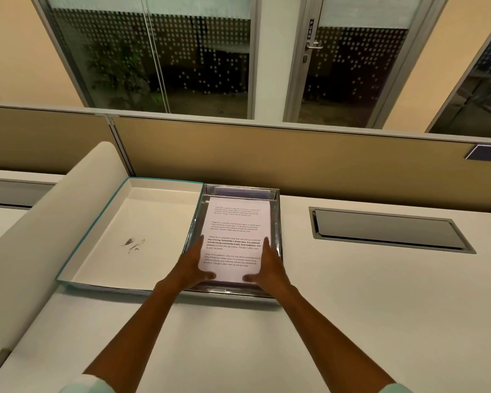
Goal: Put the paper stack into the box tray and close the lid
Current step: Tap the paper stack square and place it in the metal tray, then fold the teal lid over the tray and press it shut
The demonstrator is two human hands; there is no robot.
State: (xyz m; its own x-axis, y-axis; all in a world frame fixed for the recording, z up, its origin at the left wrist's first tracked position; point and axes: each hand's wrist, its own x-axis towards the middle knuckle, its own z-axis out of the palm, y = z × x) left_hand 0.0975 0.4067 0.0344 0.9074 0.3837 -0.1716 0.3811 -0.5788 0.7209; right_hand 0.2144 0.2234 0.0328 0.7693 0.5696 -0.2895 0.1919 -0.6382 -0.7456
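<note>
A white paper stack (pixel 234 231) with printed text lies inside the shiny silver box tray (pixel 277 222) at the desk's middle. My left hand (pixel 192 265) grips the stack's near left edge, thumb on top. My right hand (pixel 268 265) grips its near right edge the same way. The lid (pixel 131 231), white inside with a teal rim, lies upturned and open on the desk, touching the tray's left side. A small dark scribble marks its inner face.
A grey recessed cable hatch (pixel 389 229) sits in the white desk (pixel 352 307) to the right of the tray. A tan partition panel (pixel 295 154) stands right behind the tray. A curved white divider (pixel 40 222) rises along the left.
</note>
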